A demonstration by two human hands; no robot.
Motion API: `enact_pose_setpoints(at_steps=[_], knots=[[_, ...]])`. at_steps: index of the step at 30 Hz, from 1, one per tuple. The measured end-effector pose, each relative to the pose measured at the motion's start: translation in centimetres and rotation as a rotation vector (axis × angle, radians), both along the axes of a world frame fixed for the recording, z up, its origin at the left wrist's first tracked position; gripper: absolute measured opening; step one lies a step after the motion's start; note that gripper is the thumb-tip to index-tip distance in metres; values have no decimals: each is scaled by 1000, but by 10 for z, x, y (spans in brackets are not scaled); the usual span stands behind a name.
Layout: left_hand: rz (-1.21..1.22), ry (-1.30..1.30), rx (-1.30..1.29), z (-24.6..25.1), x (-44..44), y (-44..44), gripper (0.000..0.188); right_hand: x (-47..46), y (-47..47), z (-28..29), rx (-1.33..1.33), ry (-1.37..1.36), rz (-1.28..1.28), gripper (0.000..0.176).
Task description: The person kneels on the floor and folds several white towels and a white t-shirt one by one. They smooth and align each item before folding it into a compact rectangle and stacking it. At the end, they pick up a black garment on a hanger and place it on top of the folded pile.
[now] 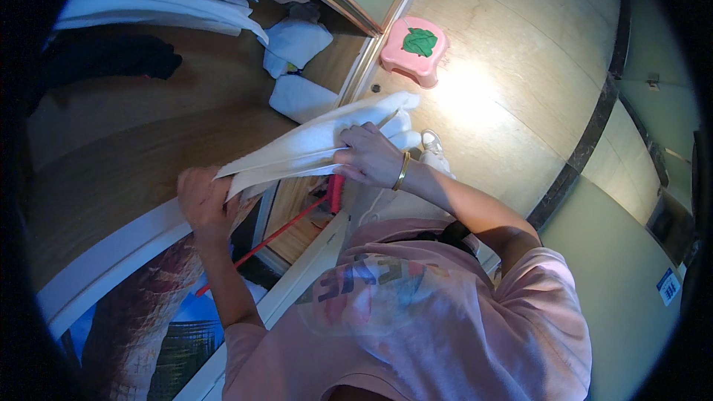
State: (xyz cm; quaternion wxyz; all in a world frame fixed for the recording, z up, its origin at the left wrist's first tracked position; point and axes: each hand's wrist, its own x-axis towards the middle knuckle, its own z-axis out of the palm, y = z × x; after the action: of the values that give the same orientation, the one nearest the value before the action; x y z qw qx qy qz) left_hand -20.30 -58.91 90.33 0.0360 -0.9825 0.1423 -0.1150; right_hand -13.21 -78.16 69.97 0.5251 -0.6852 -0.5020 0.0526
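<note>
My left hand (206, 197) grips one end of a long white cloth (289, 147) at the left. Farther along it, my right hand (370, 156), with a gold-coloured bangle (401, 171) on the wrist, has its fingers closed on gathered folds. Between both hands the cloth is stretched in long creases, and its other end spreads past my right hand over the wardrobe's edge. Whether it is a garment or a towel I cannot tell. Just beyond it lies a white folded cloth (303, 99) on the wooden wardrobe floor.
White garments (150, 8) and a dark garment (111, 61) are in the open wardrobe. A pale blue-white bundle (298, 44) lies near its metal door track (356, 75). On the tiled floor stands a pink plastic stool (415, 69) bearing a green cloth (419, 42). A red rod (281, 229) slants below my hands.
</note>
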Motion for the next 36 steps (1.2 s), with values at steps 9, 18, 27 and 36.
enact_pose_setpoints(at_steps=[9,18,27,36], knots=[[214,-182,-86,14,-8,5,15,3,-5,-73,-278,85,13,21],[483,-228,-262,13,-4,21,13,8,-11,-102,-203,110,-95,22],[1067,80,28,-65,-64,120,19,28,-5,4,49,165,-249,26],[274,539,-522,-138,9,-45,41,0,17,38,335,145,-184,18]])
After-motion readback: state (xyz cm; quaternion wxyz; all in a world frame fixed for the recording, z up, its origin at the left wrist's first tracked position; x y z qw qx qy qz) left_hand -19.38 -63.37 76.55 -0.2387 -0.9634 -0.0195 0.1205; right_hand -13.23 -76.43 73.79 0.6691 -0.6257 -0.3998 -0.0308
